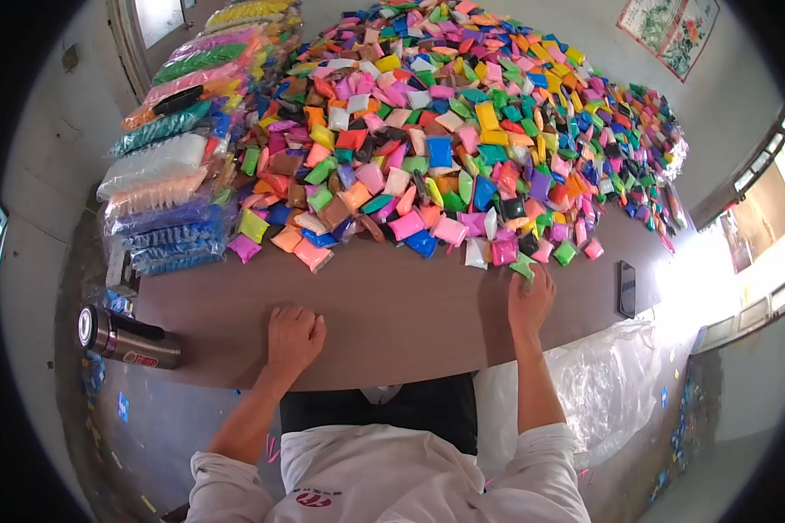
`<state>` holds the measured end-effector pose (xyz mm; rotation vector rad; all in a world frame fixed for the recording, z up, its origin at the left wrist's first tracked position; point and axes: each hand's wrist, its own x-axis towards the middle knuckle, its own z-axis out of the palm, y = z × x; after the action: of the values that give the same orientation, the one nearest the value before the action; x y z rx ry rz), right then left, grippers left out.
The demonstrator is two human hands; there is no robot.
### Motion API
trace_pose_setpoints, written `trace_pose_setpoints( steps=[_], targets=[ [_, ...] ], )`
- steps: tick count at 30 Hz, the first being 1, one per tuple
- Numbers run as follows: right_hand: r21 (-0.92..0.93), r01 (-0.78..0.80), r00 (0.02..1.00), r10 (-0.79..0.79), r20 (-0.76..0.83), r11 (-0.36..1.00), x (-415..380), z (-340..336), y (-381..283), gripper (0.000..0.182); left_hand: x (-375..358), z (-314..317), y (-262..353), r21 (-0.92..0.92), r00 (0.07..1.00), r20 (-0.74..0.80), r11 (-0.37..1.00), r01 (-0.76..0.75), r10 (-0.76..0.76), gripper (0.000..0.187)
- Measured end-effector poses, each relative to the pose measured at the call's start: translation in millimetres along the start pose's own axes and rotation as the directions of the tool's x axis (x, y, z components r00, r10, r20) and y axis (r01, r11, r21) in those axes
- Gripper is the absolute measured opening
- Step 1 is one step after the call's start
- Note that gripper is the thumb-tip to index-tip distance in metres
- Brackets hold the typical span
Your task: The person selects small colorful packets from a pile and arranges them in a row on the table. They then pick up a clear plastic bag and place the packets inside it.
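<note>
A broad heap of small sealed packets (440, 152) in many colours covers the far part of the brown table (392, 322). At the heap's near edge, my right hand (532, 303) has its fingers on a light-green packet (522, 267) and pinches it. A magenta packet (503, 253) and a white packet (476, 254) lie just left of those fingers. My left hand (295, 338) rests on the table near its front edge, curled into a fist. Nothing shows in that fist, and it is apart from the packets.
Long plastic bags of packets (153, 166) are stacked at the left of the heap. A steel thermos (131, 338) lies at the table's left end. A black phone (626, 289) is near the right edge. Clear plastic sheeting (602, 388) hangs below the table's right side.
</note>
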<state>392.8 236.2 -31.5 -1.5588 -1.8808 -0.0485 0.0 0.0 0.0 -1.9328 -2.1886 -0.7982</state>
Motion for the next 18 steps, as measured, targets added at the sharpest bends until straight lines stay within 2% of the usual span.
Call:
trace_pose_setpoints(
  steps=[2,3,5,8,11,12,15,16,18],
  targets=[
    [0.107,-0.241,0.955,0.217,0.2,0.965,-10,-26,-30,0.085,-3,-10,2,0.025,1.0,0.004,1.0,0.0,-0.001,0.02],
    [0.077,-0.198,0.972,0.186,0.146,0.977,1,-30,-34,0.086,4,12,7,-0.005,1.0,-0.029,1.0,-0.007,0.007,0.02],
    [0.063,-0.156,0.986,0.151,0.069,0.986,-6,-32,-65,0.088,1,9,4,-0.003,0.998,-0.061,0.999,-0.033,0.033,0.022],
    [-0.121,-0.054,0.998,0.059,0.035,0.991,2,12,-74,0.09,5,5,-1,-0.032,1.0,-0.028,0.999,-0.011,0.011,0.023],
    [-0.125,-0.02,1.0,0.021,0.013,0.992,22,42,-88,0.089,5,1,0,-0.036,1.0,-0.007,0.999,0.009,-0.01,0.023],
    [-0.156,0.033,0.999,-0.035,-0.007,0.987,31,46,-92,0.078,5,1,2,-0.036,1.0,-0.009,0.999,0.009,-0.009,0.023],
    [0.001,0.256,0.965,-0.255,-0.064,0.967,71,68,-87,0.067,6,1,3,-0.035,1.0,-0.028,0.999,-0.003,0.003,0.024],
    [-0.089,0.284,0.945,-0.295,-0.142,0.955,82,78,-88,0.056,5,3,3,-0.044,0.999,-0.033,0.999,-0.015,0.014,0.024],
    [-0.101,0.376,0.92,-0.384,-0.075,0.921,120,109,-65,0.052,6,3,-1,-0.044,0.999,-0.046,0.999,-0.031,0.029,0.024]
  ],
)
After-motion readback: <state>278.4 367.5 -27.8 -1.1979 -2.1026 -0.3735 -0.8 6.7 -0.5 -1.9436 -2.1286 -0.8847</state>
